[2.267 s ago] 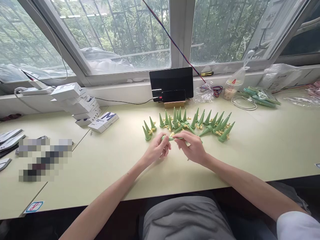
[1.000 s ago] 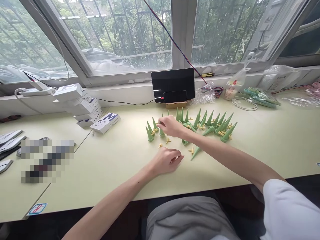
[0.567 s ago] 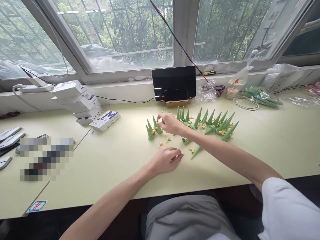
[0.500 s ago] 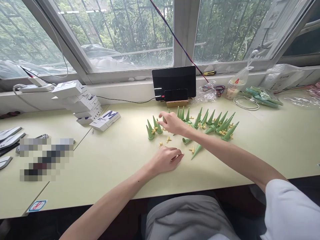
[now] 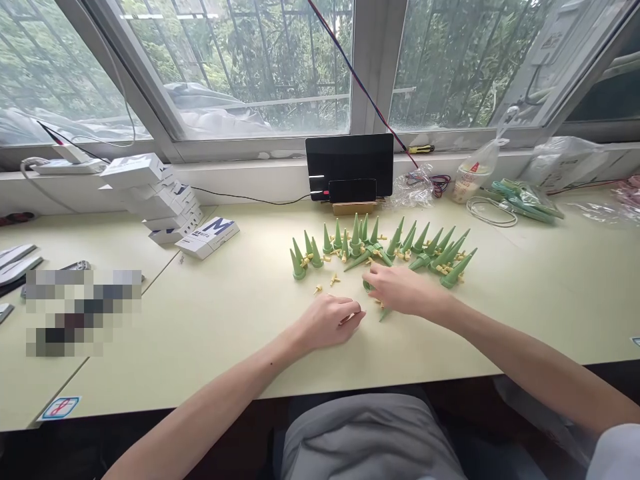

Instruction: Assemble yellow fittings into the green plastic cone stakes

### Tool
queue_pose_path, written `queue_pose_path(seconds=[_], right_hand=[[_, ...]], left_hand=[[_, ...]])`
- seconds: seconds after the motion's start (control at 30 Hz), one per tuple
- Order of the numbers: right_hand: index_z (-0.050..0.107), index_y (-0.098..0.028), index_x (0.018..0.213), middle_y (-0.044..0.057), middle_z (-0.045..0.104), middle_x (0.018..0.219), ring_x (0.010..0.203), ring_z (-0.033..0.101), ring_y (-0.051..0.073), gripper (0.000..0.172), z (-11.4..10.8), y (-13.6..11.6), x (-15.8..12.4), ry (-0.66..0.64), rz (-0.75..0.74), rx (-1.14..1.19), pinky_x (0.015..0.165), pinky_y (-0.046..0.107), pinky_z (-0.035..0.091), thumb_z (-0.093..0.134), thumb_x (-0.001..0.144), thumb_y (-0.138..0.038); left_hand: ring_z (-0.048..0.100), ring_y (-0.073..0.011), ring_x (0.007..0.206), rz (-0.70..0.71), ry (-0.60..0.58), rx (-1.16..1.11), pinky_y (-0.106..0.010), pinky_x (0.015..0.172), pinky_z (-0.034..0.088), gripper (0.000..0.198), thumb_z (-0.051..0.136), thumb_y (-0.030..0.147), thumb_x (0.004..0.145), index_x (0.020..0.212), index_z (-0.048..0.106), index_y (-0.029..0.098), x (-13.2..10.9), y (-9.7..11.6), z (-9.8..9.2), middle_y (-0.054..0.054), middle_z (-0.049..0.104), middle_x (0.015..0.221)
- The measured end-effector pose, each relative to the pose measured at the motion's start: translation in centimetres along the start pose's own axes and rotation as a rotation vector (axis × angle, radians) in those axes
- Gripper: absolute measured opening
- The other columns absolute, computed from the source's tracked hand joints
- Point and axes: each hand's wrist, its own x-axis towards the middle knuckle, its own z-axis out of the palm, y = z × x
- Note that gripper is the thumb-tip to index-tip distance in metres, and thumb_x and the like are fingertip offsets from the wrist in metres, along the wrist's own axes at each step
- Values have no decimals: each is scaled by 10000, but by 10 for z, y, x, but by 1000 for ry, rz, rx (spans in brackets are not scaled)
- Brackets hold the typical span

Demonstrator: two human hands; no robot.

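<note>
My right hand is closed over a green cone-shaped plastic spike that lies on the table, and its fingertips are at the spike's wide end. Most of that spike is hidden under the hand. My left hand rests on the table with its fingers curled together; whatever is inside them is hidden. Beyond both hands, several green spikes stand upright in a loose row with small yellow valve-like pieces among them. Two loose yellow pieces, one a T-shaped piece and one a smaller piece, lie beyond my left hand.
A dark tablet leans on the sill behind the spikes, with a phone before it. White boxes are stacked at the left, a single box beside them. A bagged cup and cable sit at back right.
My right hand has moved from the upright spikes at the back towards me and to the right, down over the lying spike. My left hand has stayed almost in place.
</note>
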Motion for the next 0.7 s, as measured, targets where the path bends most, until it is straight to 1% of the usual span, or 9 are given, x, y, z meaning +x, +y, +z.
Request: queue_pose_path(seconds=[0.07,0.2,0.27,0.37,0.47,0.57,0.63,0.7], right_hand=[[623,-150,926,102,638,924,647,618,184,99,8,-1,1,-2,-17,5,509,295,233,555,978,-199],[603,-152,889,77,634,868,652,607,174,124,18,-3,6,34,-59,33,517,295,229,512,961,-108],[597,-150,882,69,629,846,653,595,168,122,23,-6,8,80,-81,46,527,291,231,514,966,-118],[597,-151,885,60,621,841,664,578,162,139,33,-10,7,178,-85,90,549,285,241,519,993,-189],[601,-159,884,51,624,865,671,565,149,151,43,-15,4,243,-91,180,566,274,264,496,992,-165],[620,-166,908,56,647,916,714,588,150,141,49,-17,2,292,-100,310,594,256,321,500,961,-114],[638,-171,983,70,672,988,791,624,167,141,52,-18,2,336,-108,428,641,250,386,530,935,-94],[638,-173,1074,82,691,1041,841,646,178,195,53,-18,3,400,-123,557,700,262,449,554,922,-83]], left_hand=[[366,-92,456,-13,-1,1,-276,480,236,357,484,189,938,592,394,188,0,0,-1,38,411,513],[367,-89,456,-26,9,23,-280,491,231,335,495,176,929,602,423,186,-1,-2,-2,36,432,522],[372,-90,457,-29,10,33,-284,496,229,333,496,174,928,602,432,186,-2,-2,-2,35,438,523],[382,-92,463,-29,13,32,-281,497,234,337,500,174,925,597,423,186,-2,-3,-2,35,439,520],[374,-91,463,-21,20,33,-279,494,238,339,506,171,923,598,413,186,-2,-3,-1,39,434,516],[371,-89,468,-11,28,28,-274,491,245,328,508,169,929,611,427,186,-1,-4,-1,40,443,525],[366,-89,470,-17,46,4,-267,494,261,340,504,183,943,610,434,185,0,-6,-1,42,440,525],[354,-87,465,-53,76,-42,-262,498,276,384,499,217,963,588,424,185,2,-7,-1,44,421,512]])
